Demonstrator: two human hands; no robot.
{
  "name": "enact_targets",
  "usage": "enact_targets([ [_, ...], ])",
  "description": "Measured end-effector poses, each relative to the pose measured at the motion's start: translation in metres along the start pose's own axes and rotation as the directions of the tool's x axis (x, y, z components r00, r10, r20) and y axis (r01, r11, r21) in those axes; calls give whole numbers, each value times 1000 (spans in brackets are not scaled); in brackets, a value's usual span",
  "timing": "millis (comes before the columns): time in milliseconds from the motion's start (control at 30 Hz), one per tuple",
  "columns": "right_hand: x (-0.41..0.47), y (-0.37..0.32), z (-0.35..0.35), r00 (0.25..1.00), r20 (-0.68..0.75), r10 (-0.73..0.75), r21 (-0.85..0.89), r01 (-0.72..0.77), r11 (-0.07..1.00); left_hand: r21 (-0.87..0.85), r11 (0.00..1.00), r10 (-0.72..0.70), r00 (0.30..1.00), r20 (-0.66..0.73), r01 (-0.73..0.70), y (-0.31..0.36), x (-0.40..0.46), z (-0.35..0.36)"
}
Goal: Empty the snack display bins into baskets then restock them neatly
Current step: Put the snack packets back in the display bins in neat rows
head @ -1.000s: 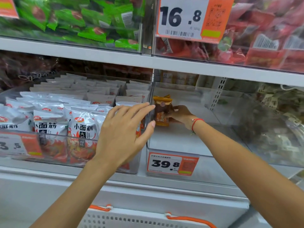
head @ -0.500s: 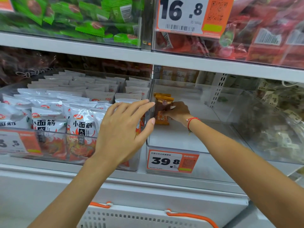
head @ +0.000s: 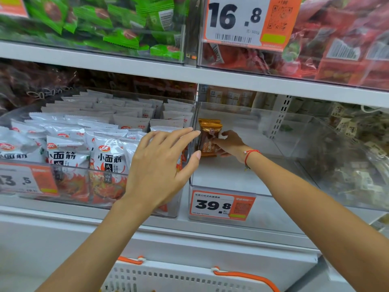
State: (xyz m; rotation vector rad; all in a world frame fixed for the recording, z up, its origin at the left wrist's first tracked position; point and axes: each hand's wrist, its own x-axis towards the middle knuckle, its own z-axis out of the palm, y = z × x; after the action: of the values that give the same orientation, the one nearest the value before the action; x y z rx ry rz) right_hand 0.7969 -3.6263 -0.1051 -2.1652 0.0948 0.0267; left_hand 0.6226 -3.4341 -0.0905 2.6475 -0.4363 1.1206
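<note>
A clear display bin [head: 248, 180] on the middle shelf holds a few orange-brown snack packets [head: 209, 137] standing upright against its left wall. My right hand [head: 230, 144] reaches into the bin and holds the packets upright with curled fingers. My left hand [head: 162, 163] hovers with straight, spread fingers over the bin's left wall, its thumb near the packets. A white basket [head: 189, 279] with orange handles sits below the shelf at the bottom edge.
The bin to the left is full of white snack packets [head: 69, 152] in neat rows. A price tag reading 39.8 [head: 222, 205] hangs on the bin's front. Bins of green and red snacks fill the upper shelf. A bin of dark snacks [head: 355, 157] stands at right.
My right hand has shifted slightly on the packets, pressing them toward the bin's left wall. My left hand stays spread beside the bin.
</note>
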Motion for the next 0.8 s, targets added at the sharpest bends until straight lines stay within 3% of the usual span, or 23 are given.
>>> enact_targets([
  [300,6,-1,0,993,-116,26,-159,-45,986,-1,1000,12,1000,-1,-12,0,0,0],
  [533,-31,-14,-31,992,81,92,-180,-76,981,-6,999,40,999,-5,-40,-2,2,0],
  [600,-61,-19,-47,992,123,-19,-133,35,990,-6,999,42,999,-10,-42,-2,1,0],
  [667,-99,-25,-61,965,122,-234,-124,249,961,42,998,50,998,-36,-48,-2,2,-3],
  [800,-197,-31,-74,767,51,-640,-163,638,752,91,993,94,967,-239,-74,9,-7,-29],
])
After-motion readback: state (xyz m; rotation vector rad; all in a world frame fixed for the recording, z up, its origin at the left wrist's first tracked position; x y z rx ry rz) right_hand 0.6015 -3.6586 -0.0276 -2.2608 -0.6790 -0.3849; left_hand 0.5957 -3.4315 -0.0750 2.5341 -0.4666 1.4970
